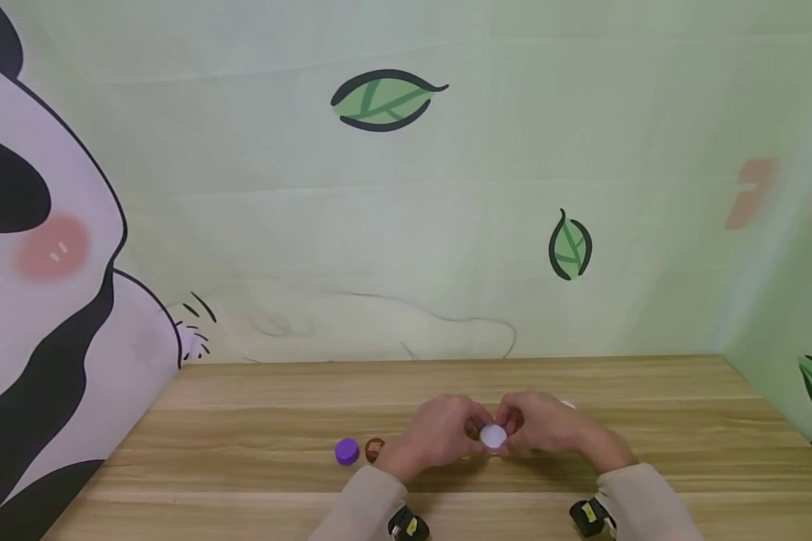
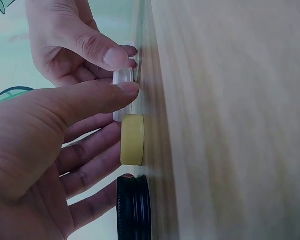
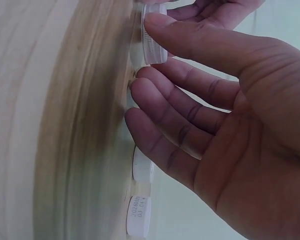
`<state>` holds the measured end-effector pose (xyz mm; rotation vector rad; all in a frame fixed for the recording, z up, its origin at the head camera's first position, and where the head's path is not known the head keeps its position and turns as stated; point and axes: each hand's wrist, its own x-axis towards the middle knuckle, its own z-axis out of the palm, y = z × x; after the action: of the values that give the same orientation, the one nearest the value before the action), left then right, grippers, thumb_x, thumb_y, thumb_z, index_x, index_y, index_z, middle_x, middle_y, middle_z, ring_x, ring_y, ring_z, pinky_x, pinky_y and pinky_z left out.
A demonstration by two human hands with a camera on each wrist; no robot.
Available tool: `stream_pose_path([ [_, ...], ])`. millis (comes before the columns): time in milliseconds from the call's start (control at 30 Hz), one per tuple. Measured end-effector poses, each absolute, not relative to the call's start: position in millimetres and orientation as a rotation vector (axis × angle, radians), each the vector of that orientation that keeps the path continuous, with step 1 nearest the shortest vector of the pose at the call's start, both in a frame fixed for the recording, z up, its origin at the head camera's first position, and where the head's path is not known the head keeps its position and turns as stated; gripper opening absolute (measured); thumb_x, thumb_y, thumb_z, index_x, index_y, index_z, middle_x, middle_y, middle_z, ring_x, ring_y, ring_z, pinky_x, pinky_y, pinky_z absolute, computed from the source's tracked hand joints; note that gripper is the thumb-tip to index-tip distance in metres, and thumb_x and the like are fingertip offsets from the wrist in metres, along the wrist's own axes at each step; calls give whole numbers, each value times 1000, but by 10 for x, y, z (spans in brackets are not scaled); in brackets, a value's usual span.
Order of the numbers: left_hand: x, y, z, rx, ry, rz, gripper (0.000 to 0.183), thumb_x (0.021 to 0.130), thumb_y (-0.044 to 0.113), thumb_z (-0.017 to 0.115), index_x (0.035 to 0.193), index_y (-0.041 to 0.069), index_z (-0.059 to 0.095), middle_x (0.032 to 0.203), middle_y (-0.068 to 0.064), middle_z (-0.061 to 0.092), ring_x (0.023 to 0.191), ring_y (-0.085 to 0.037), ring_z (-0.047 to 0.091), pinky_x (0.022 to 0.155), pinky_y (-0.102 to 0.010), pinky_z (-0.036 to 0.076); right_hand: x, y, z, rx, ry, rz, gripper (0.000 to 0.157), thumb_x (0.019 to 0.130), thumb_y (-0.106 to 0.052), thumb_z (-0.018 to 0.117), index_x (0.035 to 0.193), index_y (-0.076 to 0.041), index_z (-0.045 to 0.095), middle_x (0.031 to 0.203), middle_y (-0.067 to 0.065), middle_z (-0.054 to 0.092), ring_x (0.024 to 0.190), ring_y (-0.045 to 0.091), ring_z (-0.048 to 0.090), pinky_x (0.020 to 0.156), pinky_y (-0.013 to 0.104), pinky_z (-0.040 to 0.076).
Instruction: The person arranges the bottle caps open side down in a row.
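A white bottle cap (image 1: 493,436) is held between both hands, low over the table. My left hand (image 1: 440,436) pinches its left side with thumb and fingers, and my right hand (image 1: 541,424) pinches the right side. In the right wrist view the cap (image 3: 155,37) shows a ribbed edge under the right thumb. Beside the left fingers stand a yellow cap (image 2: 133,140) and a larger black lid (image 2: 134,207). Past the right fingers are a ribbed white cap (image 3: 143,164) and a white cap with printed digits (image 3: 139,216).
On the wooden table (image 1: 243,428), a purple cap (image 1: 346,451) and a brown cap (image 1: 375,449) lie left of the left hand. Part of a white object (image 1: 568,404) shows behind the right hand. A printed cloth wall (image 1: 277,225) rises along the table's back edge.
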<state>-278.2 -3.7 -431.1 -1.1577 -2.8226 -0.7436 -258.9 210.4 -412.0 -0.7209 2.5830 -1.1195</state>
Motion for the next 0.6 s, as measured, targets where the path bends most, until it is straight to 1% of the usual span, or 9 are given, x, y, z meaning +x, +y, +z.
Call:
stream_pose_path([
  [333,-2747,-33,-4304,-1162,-2807,-707,27,82,15,94,106,12,82,94,7,75,84,-1,63,75,-17,48,-2579,2102,-4121,-731,2601,-1102,28,82,-3,89,99,-4,66,87,1,64,78,15,58,67,27,50],
  [600,-2754,-36,-4324,-1165,-2793,-661,27,81,17,94,105,13,83,94,8,74,84,1,63,74,-16,47,-2576,2087,-4124,-724,2587,-1103,28,82,-1,88,99,-3,66,85,1,64,77,15,59,66,27,51],
])
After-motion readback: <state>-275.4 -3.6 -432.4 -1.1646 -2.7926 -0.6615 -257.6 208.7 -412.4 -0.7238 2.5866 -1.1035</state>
